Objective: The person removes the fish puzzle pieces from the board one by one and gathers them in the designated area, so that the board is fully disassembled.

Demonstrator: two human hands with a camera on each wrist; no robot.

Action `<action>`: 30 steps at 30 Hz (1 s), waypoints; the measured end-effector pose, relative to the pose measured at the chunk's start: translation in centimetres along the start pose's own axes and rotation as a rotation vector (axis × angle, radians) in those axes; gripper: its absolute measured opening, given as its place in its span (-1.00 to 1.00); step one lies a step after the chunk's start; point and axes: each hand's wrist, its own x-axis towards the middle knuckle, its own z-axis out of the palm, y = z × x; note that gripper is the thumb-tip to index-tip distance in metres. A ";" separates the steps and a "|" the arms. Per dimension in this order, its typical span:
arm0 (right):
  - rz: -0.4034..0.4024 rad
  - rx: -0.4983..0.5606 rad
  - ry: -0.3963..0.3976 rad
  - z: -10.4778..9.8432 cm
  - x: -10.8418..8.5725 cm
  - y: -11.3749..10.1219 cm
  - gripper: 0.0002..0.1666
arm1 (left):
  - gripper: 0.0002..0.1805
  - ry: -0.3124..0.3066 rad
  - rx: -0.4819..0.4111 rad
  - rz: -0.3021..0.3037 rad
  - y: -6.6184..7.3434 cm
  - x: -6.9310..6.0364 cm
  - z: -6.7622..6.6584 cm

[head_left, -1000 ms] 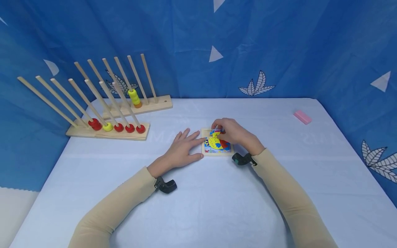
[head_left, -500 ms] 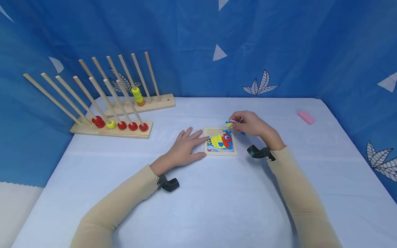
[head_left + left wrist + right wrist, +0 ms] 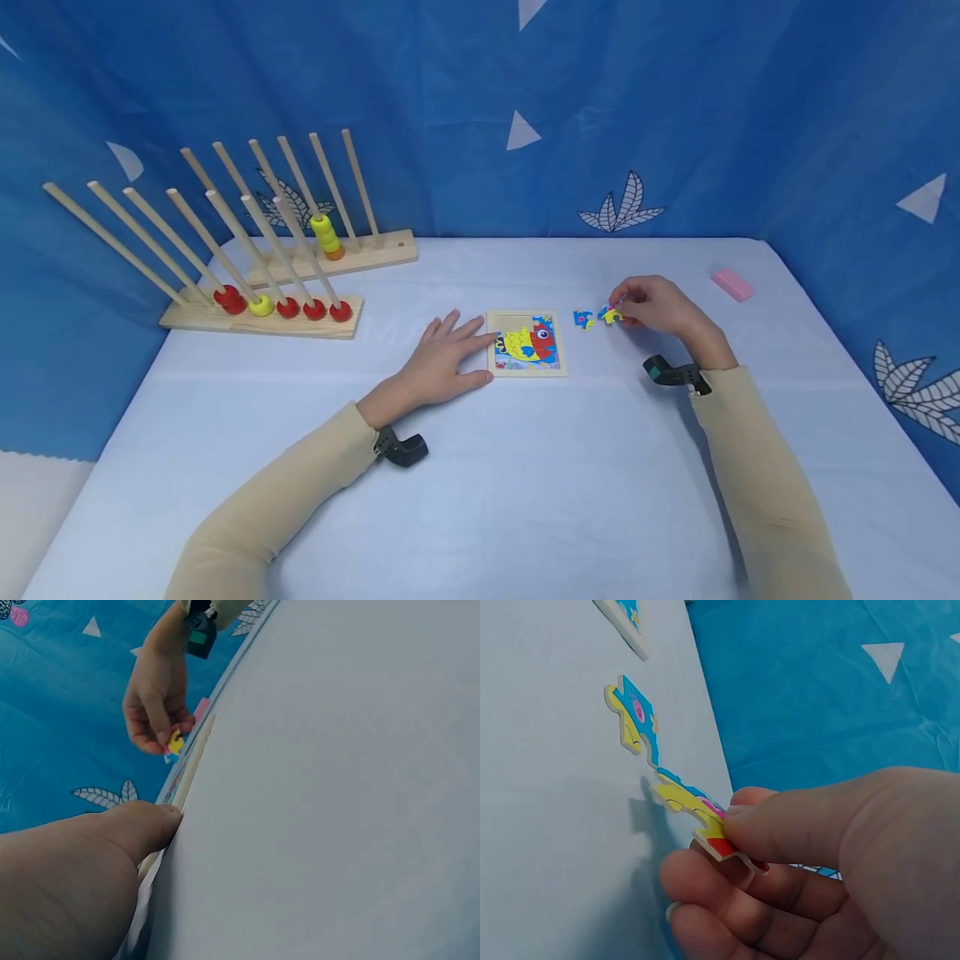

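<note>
Fingers (image 3: 694,877) and thumb of the right hand (image 3: 660,307) were pinched together on a jigsaw piece (image 3: 686,799), with no gap beyond its thickness. That piece was yellow and blue, with a red end and a bit of pink, and it was tilted, its far end pointing toward a second piece (image 3: 582,318). This other one, blue and yellow with a pink mark, lay on the white-covered desk (image 3: 525,483), between the right hand and a square puzzle tray (image 3: 528,373).

The tray sat flat near the middle of the desk. Inside its pale wooden rim was part of a fish picture, with a yellow body, a red head and a round eye; bare wood showed at the upper left.

The left hand (image 3: 442,367) rested palm down at the tray's left side, its fingers straight and spread, gripping nothing. Its index fingertip and thumb tip were against the tray's edge.

Farther left stood two wooden peg stands. The front stand (image 3: 315,327) carried red rings (image 3: 315,310) and a yellow ring (image 3: 261,307); on the rear stand (image 3: 390,246), yellow rings (image 3: 326,233) were stacked above an orange one. A pink block (image 3: 732,284) lay toward the right, near the blue curtain (image 3: 420,125).
</note>
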 end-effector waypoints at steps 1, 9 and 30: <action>0.004 0.005 0.001 0.1 0.1 0.1 -0.74 | -0.29 -0.001 0.001 0.001 0.0 0.0 0.0; 0.039 -0.039 0.022 0.8 0.8 -0.3 -0.71 | -0.28 0.005 0.001 0.000 -0.2 -0.2 0.0; 0.058 -0.101 0.036 1.5 0.7 0.0 -0.70 | -0.29 0.008 -0.008 0.013 -0.4 0.1 0.2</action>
